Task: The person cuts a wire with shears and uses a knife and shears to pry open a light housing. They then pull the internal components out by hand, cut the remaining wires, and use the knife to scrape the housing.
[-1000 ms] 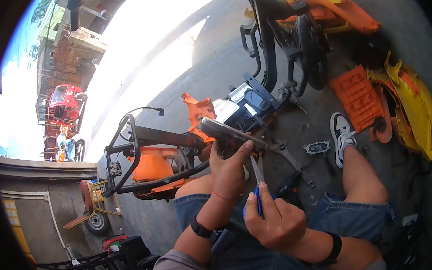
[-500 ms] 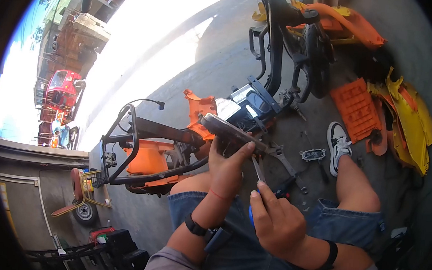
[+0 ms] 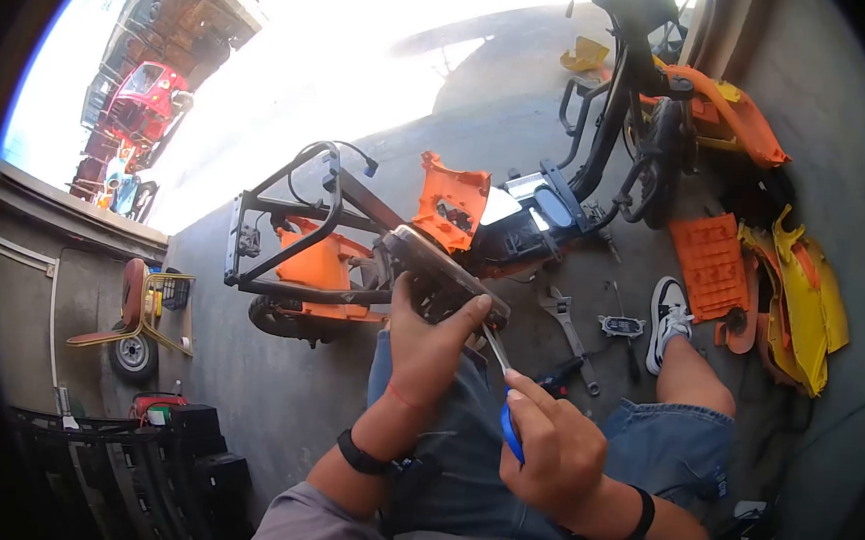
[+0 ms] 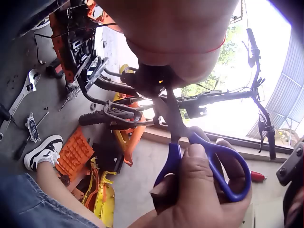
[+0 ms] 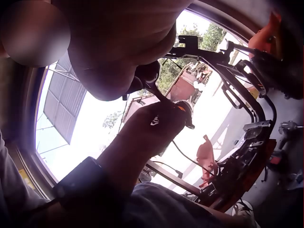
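Note:
My left hand grips a dark, flat, oblong part with a pale upper edge, thumb on its near end. Blue-handled scissors are held in my right hand, their metal blades reaching up to the underside of that end. In the left wrist view the right thumb lies over the blue handles of the scissors, and the blade tips are lost in shadow by the left hand. The right wrist view has the left hand dark against the light.
Past the hands lies a stripped scooter frame with an orange panel on it. An adjustable wrench and a small display unit are on the floor near a shoe. Yellow body panels lie to the right.
The head view has swung, so the surroundings sit differently in it. The scissor blades, spread apart a second ago, now show as one narrow line. The left hand keeps its grip on the part.

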`<state>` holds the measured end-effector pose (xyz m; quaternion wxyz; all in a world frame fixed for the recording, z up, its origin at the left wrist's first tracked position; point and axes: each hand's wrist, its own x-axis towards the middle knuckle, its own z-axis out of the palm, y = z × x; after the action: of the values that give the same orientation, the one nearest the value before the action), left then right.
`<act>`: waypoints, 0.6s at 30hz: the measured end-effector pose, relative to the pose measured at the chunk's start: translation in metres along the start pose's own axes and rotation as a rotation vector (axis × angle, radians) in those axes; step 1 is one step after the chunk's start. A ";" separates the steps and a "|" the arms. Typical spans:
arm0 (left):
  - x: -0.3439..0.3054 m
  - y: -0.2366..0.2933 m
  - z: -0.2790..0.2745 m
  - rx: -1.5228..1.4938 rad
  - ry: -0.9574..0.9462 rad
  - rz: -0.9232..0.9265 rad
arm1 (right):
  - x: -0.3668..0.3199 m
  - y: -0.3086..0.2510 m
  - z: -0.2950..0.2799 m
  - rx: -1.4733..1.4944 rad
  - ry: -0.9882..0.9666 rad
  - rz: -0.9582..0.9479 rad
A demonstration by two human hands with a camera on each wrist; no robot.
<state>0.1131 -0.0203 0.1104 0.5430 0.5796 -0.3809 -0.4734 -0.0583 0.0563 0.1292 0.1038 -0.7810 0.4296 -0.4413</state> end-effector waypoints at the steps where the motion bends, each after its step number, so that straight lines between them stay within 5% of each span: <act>1: -0.004 0.007 -0.012 -0.016 0.001 0.043 | -0.005 -0.012 0.007 0.009 -0.048 -0.011; 9: 0.011 0.047 -0.100 0.216 0.138 0.467 | 0.002 -0.053 0.085 0.370 -0.282 0.084; 13: 0.035 0.047 -0.122 0.276 -0.021 0.633 | 0.005 -0.062 0.121 0.436 -0.338 0.147; 18: 0.040 -0.007 -0.122 0.552 -0.082 0.741 | -0.024 -0.047 0.140 0.095 -0.414 0.092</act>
<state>0.2407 -0.0243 0.0930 0.4853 0.5080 -0.6955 -0.1510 0.0725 0.0731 0.0574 0.2465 -0.8288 0.4130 -0.2858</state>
